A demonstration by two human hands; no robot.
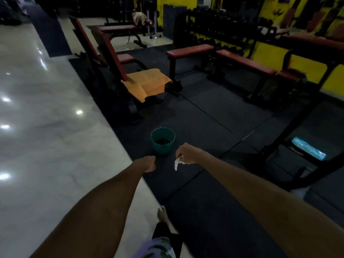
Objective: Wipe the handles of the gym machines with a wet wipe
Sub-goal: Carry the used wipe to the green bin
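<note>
Seemingly between machines: the right hand (187, 153) pinches the wipe (176, 163) just short of the bin (162, 140) — used, by the look. Left hand (149, 163) is curled, holding nothing. Next — probably drop it in, which calls for reaching over the rim.

You stand in a dim gym; glossy pale floor (46, 127) at left; black rubber mats (214, 118); red benches (189, 50); yellow walls (307, 66) behind.

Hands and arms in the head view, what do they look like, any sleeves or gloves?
Both forearms are bare as far up as the frame shows, with no sleeve visible. The left hand and right hand wear no gloves. No watch or wristband shows, though the dim light hides fine detail.
</note>
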